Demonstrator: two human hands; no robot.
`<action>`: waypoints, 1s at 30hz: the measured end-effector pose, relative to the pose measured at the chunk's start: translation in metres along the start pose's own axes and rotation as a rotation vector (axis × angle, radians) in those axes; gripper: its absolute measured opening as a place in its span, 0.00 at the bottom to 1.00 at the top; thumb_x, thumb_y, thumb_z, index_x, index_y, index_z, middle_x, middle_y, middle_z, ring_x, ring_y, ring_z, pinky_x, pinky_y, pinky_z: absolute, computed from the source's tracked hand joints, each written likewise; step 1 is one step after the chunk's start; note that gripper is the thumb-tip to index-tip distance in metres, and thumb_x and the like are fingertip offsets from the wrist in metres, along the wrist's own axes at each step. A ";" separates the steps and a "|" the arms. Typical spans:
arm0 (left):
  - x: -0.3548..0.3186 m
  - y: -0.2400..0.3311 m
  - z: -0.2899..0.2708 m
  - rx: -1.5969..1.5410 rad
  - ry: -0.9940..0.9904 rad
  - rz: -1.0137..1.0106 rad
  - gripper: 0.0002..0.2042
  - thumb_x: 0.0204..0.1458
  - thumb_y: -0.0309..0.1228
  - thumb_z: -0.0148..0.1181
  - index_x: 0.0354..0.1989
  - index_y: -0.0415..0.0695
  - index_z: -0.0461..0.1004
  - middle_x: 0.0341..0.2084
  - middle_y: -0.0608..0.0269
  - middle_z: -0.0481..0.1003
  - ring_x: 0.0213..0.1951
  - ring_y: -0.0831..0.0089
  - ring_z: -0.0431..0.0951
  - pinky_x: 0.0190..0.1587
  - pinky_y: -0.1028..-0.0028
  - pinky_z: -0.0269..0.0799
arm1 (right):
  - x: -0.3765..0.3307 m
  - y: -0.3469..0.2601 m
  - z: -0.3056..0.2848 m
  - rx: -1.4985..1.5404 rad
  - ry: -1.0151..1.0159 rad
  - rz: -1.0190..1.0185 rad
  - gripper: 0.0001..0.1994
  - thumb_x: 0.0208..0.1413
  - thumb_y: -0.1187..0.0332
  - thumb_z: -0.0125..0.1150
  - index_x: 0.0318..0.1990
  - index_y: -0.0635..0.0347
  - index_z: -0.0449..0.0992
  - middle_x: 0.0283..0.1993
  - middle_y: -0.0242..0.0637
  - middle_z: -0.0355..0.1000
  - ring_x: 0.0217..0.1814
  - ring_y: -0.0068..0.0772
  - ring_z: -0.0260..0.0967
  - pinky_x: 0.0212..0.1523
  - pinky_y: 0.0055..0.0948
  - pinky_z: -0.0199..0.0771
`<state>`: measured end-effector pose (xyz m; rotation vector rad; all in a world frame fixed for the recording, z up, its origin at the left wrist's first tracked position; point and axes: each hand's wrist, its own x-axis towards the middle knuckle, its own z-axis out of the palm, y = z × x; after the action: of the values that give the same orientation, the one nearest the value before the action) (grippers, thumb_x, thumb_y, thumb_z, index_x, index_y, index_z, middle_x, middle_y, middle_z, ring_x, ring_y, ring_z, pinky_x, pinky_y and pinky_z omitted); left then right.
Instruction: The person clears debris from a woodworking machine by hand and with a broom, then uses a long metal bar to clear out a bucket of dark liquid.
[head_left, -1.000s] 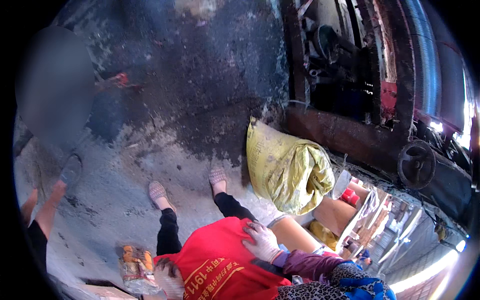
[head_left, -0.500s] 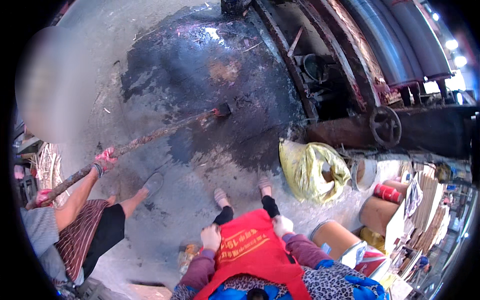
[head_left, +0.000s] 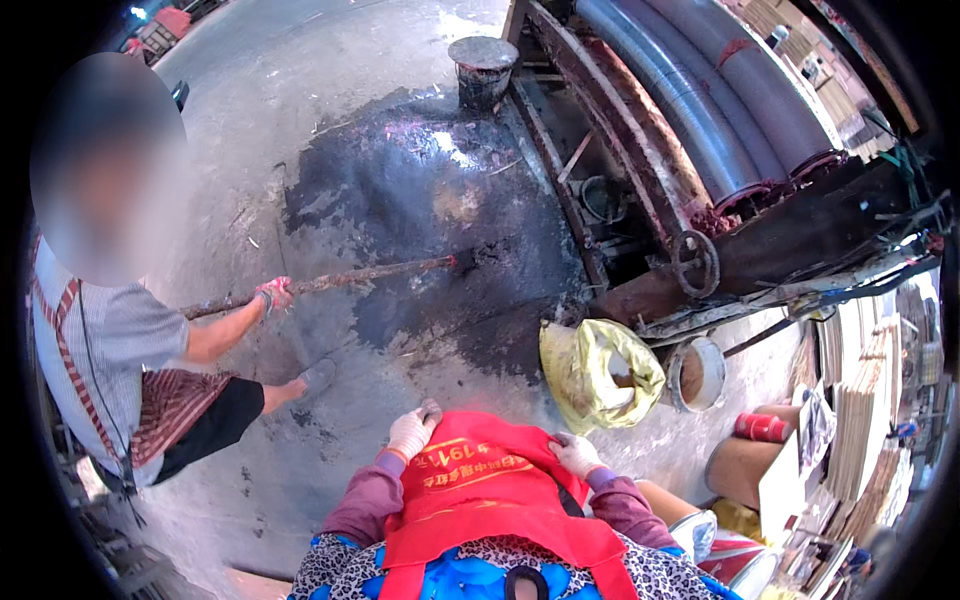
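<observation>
Both my hands wear pale work gloves and hold up the lower part of a red apron (head_left: 475, 500) that I have on. My left hand (head_left: 413, 430) is closed on the apron's left edge. On the opposite edge, my right hand (head_left: 576, 456) is closed too, its fingers gripping the cloth. Between them the apron spreads out, with yellow print across it. Purple sleeves and leopard-pattern clothing with blue show around it.
At left, a co-worker in a striped apron holds a long pole (head_left: 350, 276) reaching over the dark wet floor (head_left: 400, 200). A yellow sack (head_left: 600, 375) and a bucket (head_left: 697, 375) stand at right, below a roller machine (head_left: 690, 100) with a handwheel (head_left: 694, 264). Drums stand near my right.
My hands, still on the apron, have moved slightly apart and the cloth spreads wider. My view has tilted up, showing more of the far floor. The co-worker's pole has shifted.
</observation>
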<state>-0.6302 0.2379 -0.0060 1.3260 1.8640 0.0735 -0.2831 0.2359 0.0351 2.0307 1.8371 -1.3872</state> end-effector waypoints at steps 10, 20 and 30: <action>-0.109 -0.014 0.074 0.092 0.080 -0.088 0.22 0.43 0.53 0.54 0.41 0.51 0.72 0.36 0.57 0.75 0.40 0.59 0.74 0.42 0.65 0.68 | -0.093 0.252 -0.096 0.564 0.503 0.419 0.11 0.48 0.65 0.52 0.35 0.61 0.76 0.25 0.37 0.74 0.23 0.27 0.71 0.29 0.27 0.70; -0.108 -0.008 0.039 0.398 0.059 0.029 0.14 0.45 0.45 0.53 0.34 0.50 0.72 0.35 0.54 0.74 0.39 0.57 0.74 0.41 0.62 0.68 | -0.182 0.277 0.017 0.551 0.506 0.498 0.13 0.45 0.67 0.48 0.30 0.69 0.74 0.25 0.41 0.73 0.27 0.30 0.69 0.31 0.27 0.67; -0.056 0.024 0.031 0.590 0.163 0.326 0.20 0.45 0.49 0.49 0.24 0.42 0.74 0.24 0.47 0.74 0.32 0.49 0.74 0.36 0.57 0.68 | -0.233 0.209 0.143 0.626 0.401 0.596 0.15 0.46 0.60 0.52 0.37 0.59 0.75 0.34 0.41 0.73 0.39 0.38 0.70 0.41 0.30 0.66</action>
<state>-0.5858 0.1913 0.0177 2.0764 1.8568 -0.2238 -0.1615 -0.0843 -0.0030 2.9910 0.7420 -1.5486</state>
